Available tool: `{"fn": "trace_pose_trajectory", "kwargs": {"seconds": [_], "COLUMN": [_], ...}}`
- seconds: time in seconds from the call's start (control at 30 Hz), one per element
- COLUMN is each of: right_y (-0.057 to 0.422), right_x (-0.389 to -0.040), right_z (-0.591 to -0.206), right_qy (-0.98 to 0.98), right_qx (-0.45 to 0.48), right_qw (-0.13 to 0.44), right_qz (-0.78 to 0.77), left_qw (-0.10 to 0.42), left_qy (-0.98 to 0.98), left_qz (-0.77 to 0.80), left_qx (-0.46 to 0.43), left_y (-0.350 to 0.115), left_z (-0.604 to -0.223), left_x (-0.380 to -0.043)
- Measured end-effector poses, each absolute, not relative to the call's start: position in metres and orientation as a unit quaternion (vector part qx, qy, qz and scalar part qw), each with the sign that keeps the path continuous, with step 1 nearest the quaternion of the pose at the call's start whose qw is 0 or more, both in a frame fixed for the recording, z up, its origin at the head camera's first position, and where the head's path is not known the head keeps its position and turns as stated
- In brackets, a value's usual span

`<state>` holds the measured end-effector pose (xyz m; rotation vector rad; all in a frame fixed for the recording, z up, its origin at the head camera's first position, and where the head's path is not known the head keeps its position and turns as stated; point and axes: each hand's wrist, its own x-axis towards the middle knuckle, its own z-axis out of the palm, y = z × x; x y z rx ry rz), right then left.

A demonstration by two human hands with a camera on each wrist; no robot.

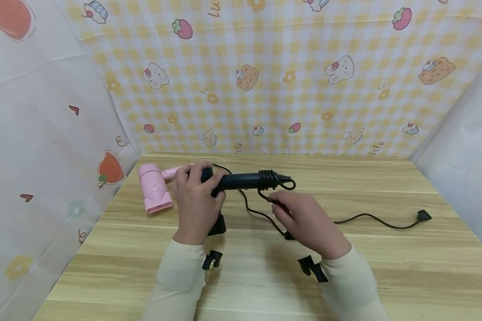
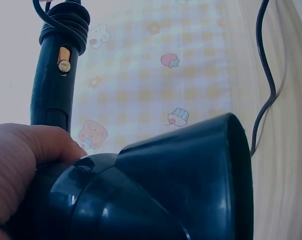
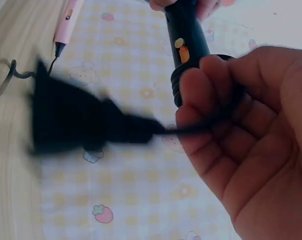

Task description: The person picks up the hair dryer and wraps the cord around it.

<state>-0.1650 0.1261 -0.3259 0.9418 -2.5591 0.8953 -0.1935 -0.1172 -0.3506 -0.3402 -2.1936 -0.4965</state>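
My left hand [image 1: 198, 203] grips a black hair dryer [image 1: 241, 181] around its body, with the handle pointing right above the table. In the left wrist view, the dryer's wide nozzle [image 2: 185, 175] fills the lower part. Several turns of black cord [image 1: 268, 179] wrap the handle's end. My right hand [image 1: 307, 220] pinches the cord's loose part just below the coil, its fingers curled. From those fingers hangs a plug [image 3: 71, 115], blurred in the right wrist view. Part of the dryer's head is hidden behind my left hand in the head view.
A pink hair dryer [image 1: 154, 187] lies at the table's back left. Its black cord [image 1: 261, 214] winds rightward behind my right hand to a plug [image 1: 424, 215]. A checked cloth [image 1: 281, 98] hangs behind the wooden table [image 1: 385, 272], with a white sheet [image 1: 44, 133] on the left.
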Motion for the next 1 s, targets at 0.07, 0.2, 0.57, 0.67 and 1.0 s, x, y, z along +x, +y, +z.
{"fn": "trace_pose_trajectory", "kwargs": {"seconds": [0.07, 0.2, 0.57, 0.67, 1.0], "right_y": [0.129, 0.133, 0.136, 0.14, 0.15], "right_x": [-0.165, -0.167, -0.174, -0.176, -0.18], "right_z": [-0.325, -0.326, -0.331, -0.332, -0.334], "right_qy": [-0.881, -0.875, -0.875, -0.879, -0.893], "right_qx": [0.321, 0.32, 0.262, 0.231, 0.157], "right_qw": [0.153, 0.183, 0.273, 0.286, 0.241], "right_qz": [0.311, 0.314, 0.303, 0.304, 0.347], "left_qw": [0.417, 0.411, 0.38, 0.377, 0.37], "left_qy": [-0.875, -0.878, -0.893, -0.893, -0.893], "left_qz": [-0.198, -0.197, -0.169, -0.167, -0.164], "left_qx": [-0.143, -0.149, -0.171, -0.18, -0.196], "left_y": [-0.115, -0.111, -0.107, -0.104, -0.099], "left_z": [-0.351, -0.352, -0.356, -0.355, -0.356], "left_x": [-0.193, -0.193, -0.194, -0.193, -0.192]}}
